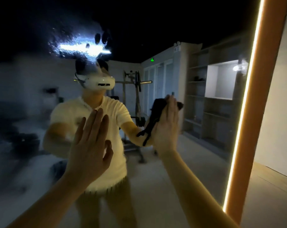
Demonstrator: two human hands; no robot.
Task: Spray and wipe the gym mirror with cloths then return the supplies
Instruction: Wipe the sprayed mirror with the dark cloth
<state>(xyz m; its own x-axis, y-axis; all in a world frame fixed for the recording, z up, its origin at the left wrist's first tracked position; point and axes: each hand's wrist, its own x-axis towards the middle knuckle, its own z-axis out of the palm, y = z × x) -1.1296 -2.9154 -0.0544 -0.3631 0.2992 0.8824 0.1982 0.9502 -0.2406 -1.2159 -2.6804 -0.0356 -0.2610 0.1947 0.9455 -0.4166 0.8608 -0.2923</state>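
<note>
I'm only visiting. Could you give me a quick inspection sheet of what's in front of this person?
Surface: mirror, wet spray patch at upper left.
Job's things: dark cloth pressed on the glass.
Clutter: nothing seen.
Hands: left hand flat, fingers straight, raised before the glass; right hand presses the cloth.
Cables: nothing seen.
Surroundings: light strip and orange frame at the mirror's right edge; squat rack and shelves reflected.

Right up close to the mirror [197, 153] here, glass running from the left edge across to its frame [248, 129] on the right. Left hand [90, 145] raised flat before the glass, low centre. Right of it and higher, right hand [167, 125], cloth [156, 111] between palm and glass. Spray patch [83, 48] upper left, above both hands. Wall [279, 112] beyond the frame, far right.
</note>
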